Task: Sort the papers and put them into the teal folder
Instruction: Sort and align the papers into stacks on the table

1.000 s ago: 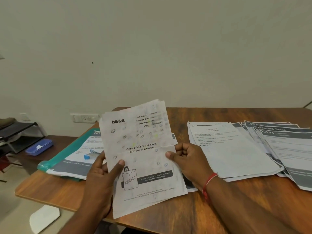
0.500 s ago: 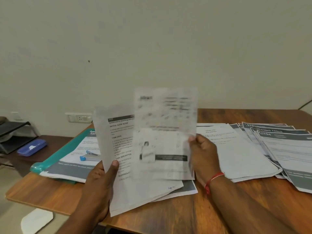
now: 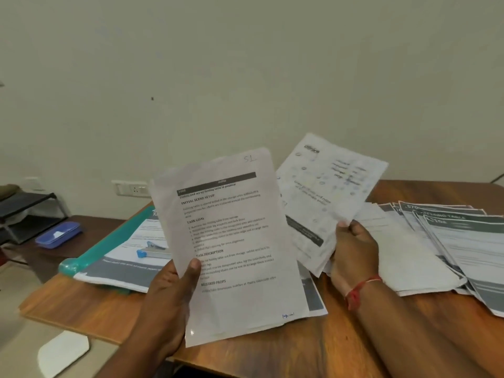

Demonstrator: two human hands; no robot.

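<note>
My left hand (image 3: 170, 298) grips a thin stack of papers (image 3: 231, 241) upright above the table, thumb on the front; the top page shows a dark header bar and printed text. My right hand (image 3: 354, 249) pinches a single blinkit sheet (image 3: 324, 192) by its lower edge, held tilted off to the right of the stack. The teal folder (image 3: 109, 241) lies open at the table's left end with printed pages in it and a blue-tipped stapler (image 3: 152, 251) on top.
Fanned piles of grey-headed papers (image 3: 450, 241) cover the right half of the wooden table (image 3: 354, 336). A blue box (image 3: 58, 234) sits on a low side table at left beside a black rack (image 3: 27, 211). A wall socket (image 3: 131, 188) is behind.
My right hand lifted the blinkit sheet off the front of the stack and carried it to the right. The text page beneath is now exposed in my left hand.
</note>
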